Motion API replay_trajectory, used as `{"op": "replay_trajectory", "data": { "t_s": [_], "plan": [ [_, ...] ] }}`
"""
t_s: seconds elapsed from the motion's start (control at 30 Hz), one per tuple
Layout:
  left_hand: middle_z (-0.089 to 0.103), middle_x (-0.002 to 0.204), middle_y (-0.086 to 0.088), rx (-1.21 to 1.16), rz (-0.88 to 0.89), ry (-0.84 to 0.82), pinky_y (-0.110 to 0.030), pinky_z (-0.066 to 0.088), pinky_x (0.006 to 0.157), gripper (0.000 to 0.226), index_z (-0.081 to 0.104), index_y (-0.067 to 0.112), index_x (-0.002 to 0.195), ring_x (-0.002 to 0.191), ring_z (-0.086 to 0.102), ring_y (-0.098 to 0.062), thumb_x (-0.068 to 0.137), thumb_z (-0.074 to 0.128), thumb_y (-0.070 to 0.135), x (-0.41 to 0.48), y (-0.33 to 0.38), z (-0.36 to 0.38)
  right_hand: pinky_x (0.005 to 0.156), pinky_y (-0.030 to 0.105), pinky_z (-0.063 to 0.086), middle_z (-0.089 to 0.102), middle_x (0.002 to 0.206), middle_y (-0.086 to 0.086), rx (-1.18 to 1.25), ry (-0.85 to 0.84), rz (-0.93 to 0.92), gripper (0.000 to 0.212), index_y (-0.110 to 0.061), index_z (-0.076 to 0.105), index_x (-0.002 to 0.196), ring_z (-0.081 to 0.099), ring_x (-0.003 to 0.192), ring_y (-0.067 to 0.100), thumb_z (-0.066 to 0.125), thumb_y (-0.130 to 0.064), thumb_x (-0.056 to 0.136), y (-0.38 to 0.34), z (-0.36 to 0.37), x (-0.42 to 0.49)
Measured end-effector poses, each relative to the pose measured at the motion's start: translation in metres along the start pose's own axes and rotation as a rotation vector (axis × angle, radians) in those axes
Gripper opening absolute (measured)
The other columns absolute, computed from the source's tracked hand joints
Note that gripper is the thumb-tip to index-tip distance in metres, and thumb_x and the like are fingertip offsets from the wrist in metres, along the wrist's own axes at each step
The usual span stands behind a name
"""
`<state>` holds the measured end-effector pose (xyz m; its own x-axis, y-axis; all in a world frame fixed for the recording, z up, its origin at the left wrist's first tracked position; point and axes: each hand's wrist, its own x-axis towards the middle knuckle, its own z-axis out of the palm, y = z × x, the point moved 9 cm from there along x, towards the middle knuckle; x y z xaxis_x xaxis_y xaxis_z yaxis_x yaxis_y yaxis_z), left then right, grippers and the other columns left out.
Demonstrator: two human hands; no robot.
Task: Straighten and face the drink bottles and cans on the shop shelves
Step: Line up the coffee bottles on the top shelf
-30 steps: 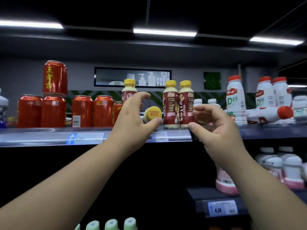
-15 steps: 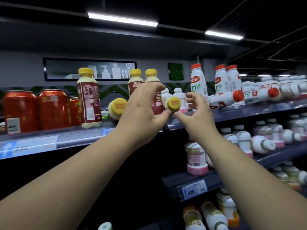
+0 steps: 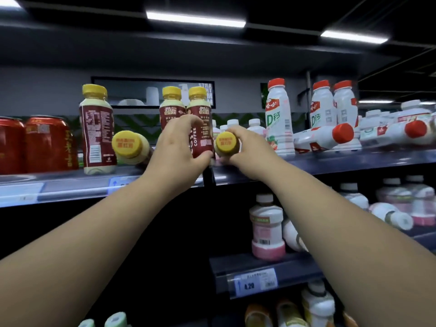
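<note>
Yellow-capped coffee bottles with dark red labels stand on the top shelf (image 3: 70, 185). My left hand (image 3: 177, 147) wraps around an upright coffee bottle (image 3: 199, 128) from the front. Just to its right, my right hand (image 3: 245, 147) grips a coffee bottle lying on its side, its yellow cap (image 3: 226, 143) pointing at me. Another coffee bottle (image 3: 129, 147) lies tipped over to the left, cap toward me. One more coffee bottle (image 3: 97, 128) stands with its back label facing out.
Red cans (image 3: 47, 145) stand at the far left. White red-capped bottles (image 3: 278, 116) stand on the right, with two of them (image 3: 325, 140) lying on their sides. The lower shelf (image 3: 259, 277) holds pink-and-white bottles, some toppled.
The view has moved closer to the shelf. My left hand has closed around the upright coffee bottle, and my right hand has tightened on the lying bottle's neck.
</note>
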<state>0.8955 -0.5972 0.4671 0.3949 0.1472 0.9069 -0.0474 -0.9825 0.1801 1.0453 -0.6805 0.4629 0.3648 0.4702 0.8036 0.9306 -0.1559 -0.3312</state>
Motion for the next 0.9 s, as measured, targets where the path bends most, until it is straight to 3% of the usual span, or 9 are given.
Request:
{"op": "replay_trajectory", "data": {
  "t_s": [0.17, 0.23, 0.37, 0.47, 0.57, 0.8, 0.9],
  "plan": [
    [0.044, 0.126, -0.002, 0.036, -0.073, 0.028, -0.037, 0.04, 0.102, 0.063, 0.046, 0.023, 0.134, 0.117, 0.046, -0.022, 0.079, 0.077, 0.019, 0.001, -0.001, 0.018, 0.073, 0.024, 0.045, 0.066, 0.096, -0.014, 0.218, 0.098, 0.052, 0.034, -0.026, 0.064, 0.105, 0.062, 0.089, 0.006, 0.079, -0.043, 0.079, 0.019, -0.032, 0.025],
    [0.043, 0.125, 0.0, 0.06, -0.076, 0.041, -0.033, 0.038, 0.102, 0.064, 0.046, 0.023, 0.133, 0.116, 0.046, -0.021, 0.078, 0.078, 0.02, 0.001, 0.0, 0.025, 0.071, 0.03, 0.048, 0.068, 0.092, -0.007, 0.376, 0.12, 0.128, 0.032, -0.021, 0.064, 0.098, 0.064, 0.086, 0.01, 0.074, -0.047, 0.082, 0.026, -0.045, 0.04],
    [0.039, 0.126, 0.004, 0.107, -0.095, 0.055, -0.023, 0.029, 0.099, 0.067, 0.043, 0.022, 0.136, 0.119, 0.041, -0.016, 0.078, 0.078, 0.022, 0.005, 0.002, 0.032, 0.064, 0.031, 0.048, 0.068, 0.099, 0.002, 0.611, 0.008, 0.277, 0.036, -0.02, 0.055, 0.105, 0.067, 0.087, 0.018, 0.072, -0.045, 0.086, 0.035, -0.037, 0.058],
    [0.036, 0.135, 0.0, 0.15, -0.108, 0.049, -0.02, 0.025, 0.099, 0.07, 0.038, 0.023, 0.14, 0.122, 0.038, -0.015, 0.081, 0.075, 0.022, 0.005, 0.006, 0.035, 0.071, 0.037, 0.054, 0.066, 0.105, 0.004, 0.456, -0.13, 0.304, 0.057, -0.018, 0.048, 0.115, 0.067, 0.091, 0.02, 0.086, -0.031, 0.075, 0.048, -0.01, 0.056],
    [0.032, 0.138, -0.002, 0.192, -0.157, 0.036, -0.022, 0.025, 0.096, 0.072, 0.033, 0.026, 0.143, 0.123, 0.036, -0.019, 0.083, 0.073, 0.022, 0.003, 0.006, 0.04, 0.083, 0.045, 0.057, 0.063, 0.107, 0.004, 0.274, -0.138, 0.292, 0.075, -0.017, 0.043, 0.12, 0.065, 0.094, 0.023, 0.091, -0.035, 0.065, 0.063, 0.0, 0.053],
    [0.032, 0.14, -0.006, 0.199, -0.205, 0.049, -0.034, 0.03, 0.104, 0.071, 0.031, 0.024, 0.143, 0.123, 0.039, -0.029, 0.084, 0.068, 0.016, 0.006, 0.009, 0.049, 0.075, 0.039, 0.053, 0.063, 0.094, -0.004, 0.069, -0.044, 0.12, 0.066, -0.023, 0.046, 0.113, 0.064, 0.087, 0.02, 0.076, -0.048, 0.06, 0.057, -0.004, 0.035],
    [0.031, 0.142, -0.008, 0.163, -0.238, 0.076, -0.037, 0.032, 0.108, 0.075, 0.026, 0.022, 0.147, 0.126, 0.038, -0.028, 0.085, 0.067, 0.015, 0.012, 0.005, 0.05, 0.082, 0.041, 0.052, 0.063, 0.106, -0.006, 0.095, -0.023, 0.112, 0.072, -0.025, 0.042, 0.12, 0.062, 0.094, 0.019, 0.08, -0.051, 0.065, 0.058, -0.005, 0.029]
  ]
}}
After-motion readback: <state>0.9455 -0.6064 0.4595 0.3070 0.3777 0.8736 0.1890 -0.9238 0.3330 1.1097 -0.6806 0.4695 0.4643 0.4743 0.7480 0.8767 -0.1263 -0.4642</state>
